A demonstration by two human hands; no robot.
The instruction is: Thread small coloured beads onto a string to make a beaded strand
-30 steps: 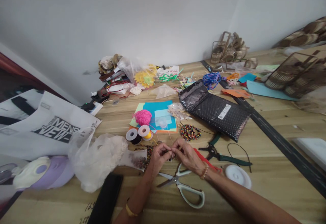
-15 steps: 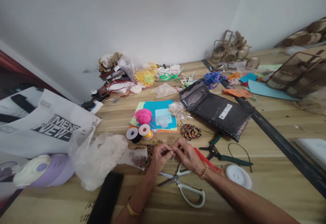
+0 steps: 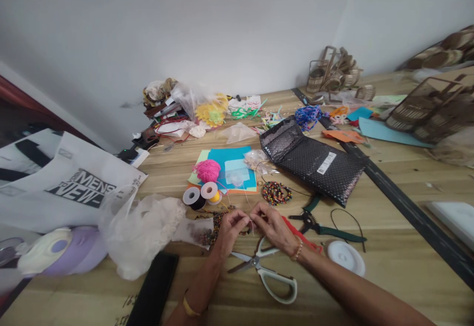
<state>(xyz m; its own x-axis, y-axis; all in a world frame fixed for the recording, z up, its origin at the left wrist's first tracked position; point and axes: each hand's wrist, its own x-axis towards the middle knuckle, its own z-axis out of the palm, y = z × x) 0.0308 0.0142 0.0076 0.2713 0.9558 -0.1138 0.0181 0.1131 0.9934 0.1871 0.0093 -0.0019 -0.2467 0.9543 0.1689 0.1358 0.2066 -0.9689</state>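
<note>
My left hand (image 3: 234, 226) and my right hand (image 3: 270, 223) meet fingertip to fingertip over the table, both pinched on a thin pale thread (image 3: 247, 196). One stretch of it runs up from the fingers toward the coloured paper, and a short end hangs below them. Just under my hands lie scissors (image 3: 255, 262) with pale handles, blades apart. Loose multicoloured beads (image 3: 217, 221) spill from a small bag beside my left hand. A coiled string of beads (image 3: 276, 193) rests beyond my right hand. The exact grip at the fingertips is too small to make out.
A pink yarn ball (image 3: 208, 171), a black thread spool (image 3: 193, 197) and a yellow one (image 3: 211, 193) stand ahead. Green-handled pliers (image 3: 314, 222), a white spool (image 3: 346, 258) and a black bubble mailer (image 3: 318, 163) lie right. A crumpled plastic bag (image 3: 148, 232) and black phone-like slab (image 3: 153, 286) lie left.
My hands stay close together with the thread, the fingers shifting slightly. The thread's short end now shows a little more below them. The whole view has moved very slightly.
</note>
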